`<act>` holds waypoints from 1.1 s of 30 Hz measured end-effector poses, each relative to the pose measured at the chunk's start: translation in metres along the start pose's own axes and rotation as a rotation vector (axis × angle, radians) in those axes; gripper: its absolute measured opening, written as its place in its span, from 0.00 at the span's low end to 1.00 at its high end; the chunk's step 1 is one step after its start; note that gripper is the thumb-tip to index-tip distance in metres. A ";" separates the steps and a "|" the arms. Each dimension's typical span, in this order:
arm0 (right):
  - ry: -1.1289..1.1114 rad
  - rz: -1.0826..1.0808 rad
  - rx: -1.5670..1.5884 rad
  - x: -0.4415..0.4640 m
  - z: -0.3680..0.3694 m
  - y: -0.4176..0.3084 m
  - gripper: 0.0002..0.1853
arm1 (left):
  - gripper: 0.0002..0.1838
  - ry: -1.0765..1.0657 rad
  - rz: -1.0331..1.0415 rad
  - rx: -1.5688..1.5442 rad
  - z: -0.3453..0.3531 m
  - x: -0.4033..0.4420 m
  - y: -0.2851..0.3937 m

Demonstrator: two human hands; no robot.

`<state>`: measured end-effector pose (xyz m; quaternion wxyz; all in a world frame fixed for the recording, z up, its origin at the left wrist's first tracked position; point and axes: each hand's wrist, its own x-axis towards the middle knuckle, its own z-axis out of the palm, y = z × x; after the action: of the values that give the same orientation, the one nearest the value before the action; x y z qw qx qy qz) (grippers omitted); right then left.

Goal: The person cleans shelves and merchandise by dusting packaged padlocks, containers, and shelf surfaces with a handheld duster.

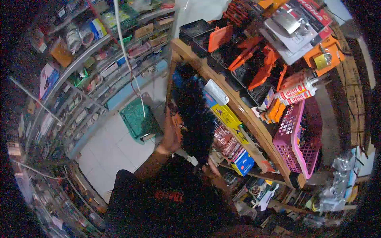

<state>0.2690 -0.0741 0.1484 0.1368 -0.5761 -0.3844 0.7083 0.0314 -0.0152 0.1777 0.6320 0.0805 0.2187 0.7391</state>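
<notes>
Long metal shelving racks packed with small goods [85, 53] curve along your left side, while on your right a wood-edged shelf unit [254, 123] runs slantwise from far middle to near right. Between them lies a large, dark, shaggy-looking mass [194, 107]; it is too dark to name. Its long axis runs from far to near, the near end leaning slightly right, close to your dark shirt with red lettering [168, 196].

Black bins with orange parts [196, 27] line the far right, with a pink perforated plastic basket [283, 137] nearer than them. A green mesh basket [133, 115] sits left of the dark mass, on the pale tiled floor [101, 146].

Your left hand [170, 139] is right beside the mass's left edge, along its middle-to-near stretch; your right hand [214, 168] is by its near end, on the right. The mass extends away from you between and beyond both hands, your left hand being nearer its middle. Both hands look partly curled, but blur and shadow hide the fingers, so you cannot tell how open either is or whether it grips anything.

A small white piece [192, 160] shows between your hands, just left of the right one.
</notes>
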 end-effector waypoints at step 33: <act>0.086 -0.209 -0.416 -0.001 -0.010 0.004 0.07 | 0.34 -0.263 0.014 -0.301 -0.055 0.007 -0.006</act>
<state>0.2795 -0.0732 0.1460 0.1039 -0.5787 -0.5733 0.5707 0.0131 -0.0197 0.1249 0.6548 0.0824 0.0208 0.7510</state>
